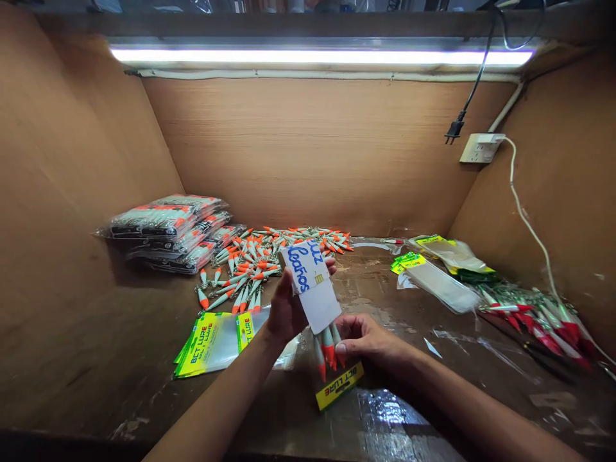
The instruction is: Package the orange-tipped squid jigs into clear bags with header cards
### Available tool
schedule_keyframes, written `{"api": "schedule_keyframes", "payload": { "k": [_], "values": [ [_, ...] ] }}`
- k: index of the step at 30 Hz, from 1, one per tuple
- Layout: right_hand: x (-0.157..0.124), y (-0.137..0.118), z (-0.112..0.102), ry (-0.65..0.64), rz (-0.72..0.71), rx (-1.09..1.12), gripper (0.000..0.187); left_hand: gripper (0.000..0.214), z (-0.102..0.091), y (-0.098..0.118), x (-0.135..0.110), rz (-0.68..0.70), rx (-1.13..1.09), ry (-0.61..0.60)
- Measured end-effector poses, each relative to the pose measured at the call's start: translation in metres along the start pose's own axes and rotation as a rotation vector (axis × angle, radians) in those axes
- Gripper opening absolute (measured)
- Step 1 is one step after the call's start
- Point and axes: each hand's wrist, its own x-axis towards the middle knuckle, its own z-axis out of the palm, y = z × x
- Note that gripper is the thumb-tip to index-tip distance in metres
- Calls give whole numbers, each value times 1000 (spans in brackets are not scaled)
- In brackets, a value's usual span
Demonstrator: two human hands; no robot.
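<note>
My left hand [285, 309] is wrapped round a white card [319, 307] with blue handwriting on its upper part. Below the card, several white fishing lures [329, 350] with orange tips point down toward me. They lie over a clear plastic bag with a yellow "BCT LURE" header [341, 386]; whether they are inside it I cannot tell. My right hand [364, 339] is closed, its thumb and fingers pinching at the lures just under the card's lower edge. Left of my left hand lies a stack of clear bags with yellow headers [202, 346].
Loose orange-tipped lures [255, 263] are heaped behind my hands. Packed bags of lures [168, 231] are piled at the left wall. At right lie more clear bags [437, 285] and red-and-white lures [548, 324]. A black plug [455, 130] hangs near a wall socket [481, 148].
</note>
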Motion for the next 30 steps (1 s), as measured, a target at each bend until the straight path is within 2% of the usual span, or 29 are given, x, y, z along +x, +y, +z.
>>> {"api": "schedule_keyframes", "payload": {
  "k": [5,8,9,12,13,15,17,18,21,23,26,30],
  "values": [
    [1,4,-2,-19,27,-62,35,77,-7,36,8,211,-21,125],
    [0,0,-3,28,9,-70,38,71,-28,49,19,283,65,311],
    [0,-2,-5,62,-20,-73,38,68,-36,49,22,247,137,388],
    [1,-11,-14,208,-161,-119,39,60,-59,41,30,-7,506,532],
    [1,-14,-18,260,-208,-139,39,58,-63,36,31,-16,654,555],
    [2,-19,-25,353,-277,-161,40,57,-64,26,29,123,890,582],
    [3,-23,-29,417,-319,-159,42,55,-56,16,25,271,986,527],
    [3,-23,-30,436,-332,-159,42,51,-50,11,22,280,988,453],
    [5,-21,-31,442,-336,-170,42,42,-31,-5,14,79,939,127],
    [6,-18,-29,421,-338,-198,41,38,-23,-16,10,-27,949,-32],
    [7,-15,-24,407,-360,-274,38,34,-18,-26,6,-51,1008,-80],
    [7,-14,-18,445,-419,-382,34,36,-21,-30,7,-23,926,-3]
  ]
}}
